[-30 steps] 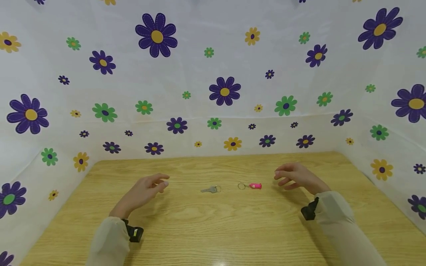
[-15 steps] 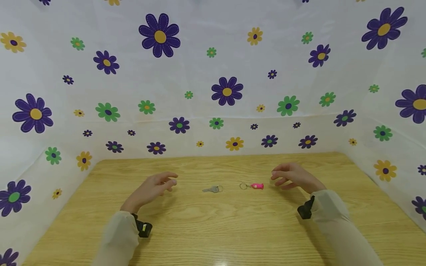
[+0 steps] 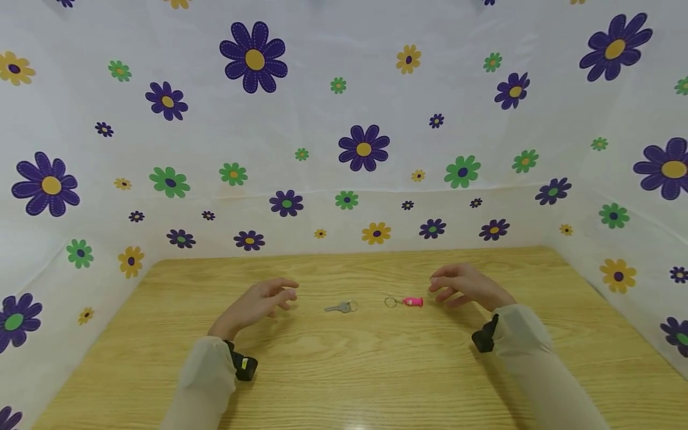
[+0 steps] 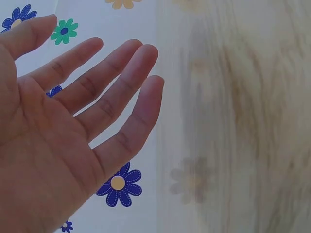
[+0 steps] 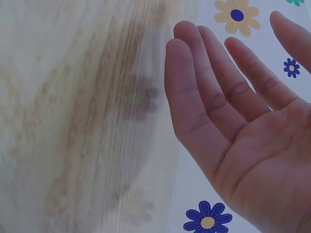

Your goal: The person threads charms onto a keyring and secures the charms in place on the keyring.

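A small silver key (image 3: 340,307) with a thin ring through its head lies on the wooden table (image 3: 344,370). To its right lies a keychain (image 3: 412,302) with a pink bullet-shaped piece, its metal ring (image 3: 390,302) pointing toward the key. My left hand (image 3: 257,306) hovers over the table left of the key, fingers loosely extended and holding nothing. Just right of the pink piece, my right hand (image 3: 466,284) hovers with relaxed fingers, also holding nothing. Both wrist views show bare palms, the left hand (image 4: 82,111) and the right hand (image 5: 243,126) with fingers spread or nearly straight.
White sheeting (image 3: 301,119) printed with purple, green and yellow flowers rises behind the table and along both sides. Black wrist cameras sit at the left cuff (image 3: 244,365) and the right cuff (image 3: 485,335).
My left hand has moved right, closer to the key. The right hand has shifted slightly left, toward the pink keychain. The key and keychain stay in place on the table.
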`<state>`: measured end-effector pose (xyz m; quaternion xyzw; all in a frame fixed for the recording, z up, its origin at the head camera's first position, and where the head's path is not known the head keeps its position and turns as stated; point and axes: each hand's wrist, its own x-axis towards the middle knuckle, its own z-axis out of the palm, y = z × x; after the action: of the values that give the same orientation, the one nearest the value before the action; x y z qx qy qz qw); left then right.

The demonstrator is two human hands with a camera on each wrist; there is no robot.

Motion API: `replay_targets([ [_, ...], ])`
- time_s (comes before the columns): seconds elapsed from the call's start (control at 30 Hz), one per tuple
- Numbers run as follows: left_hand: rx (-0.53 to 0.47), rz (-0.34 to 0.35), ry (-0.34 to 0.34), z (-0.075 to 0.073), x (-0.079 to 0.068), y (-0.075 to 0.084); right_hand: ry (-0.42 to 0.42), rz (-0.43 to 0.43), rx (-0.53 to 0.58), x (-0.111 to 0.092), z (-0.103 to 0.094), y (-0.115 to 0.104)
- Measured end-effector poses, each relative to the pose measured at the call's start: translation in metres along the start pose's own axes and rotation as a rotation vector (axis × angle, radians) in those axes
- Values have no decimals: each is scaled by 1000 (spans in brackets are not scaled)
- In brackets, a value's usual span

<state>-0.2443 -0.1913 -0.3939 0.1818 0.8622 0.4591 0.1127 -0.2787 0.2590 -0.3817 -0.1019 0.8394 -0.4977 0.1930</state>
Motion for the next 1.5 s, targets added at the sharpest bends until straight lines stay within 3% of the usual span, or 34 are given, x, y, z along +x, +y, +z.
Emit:
replay_targets([
  [0.23,-43,-4,-20,6,9,-4,1,20,-19,5,-1,1],
  [1.0,-80,-69,-120,21,33,7,-44,47,-29,18,9,-6],
  [1.5,-67,-87,-131,31,49,10,-24,73,-33,29,15,-8],
])
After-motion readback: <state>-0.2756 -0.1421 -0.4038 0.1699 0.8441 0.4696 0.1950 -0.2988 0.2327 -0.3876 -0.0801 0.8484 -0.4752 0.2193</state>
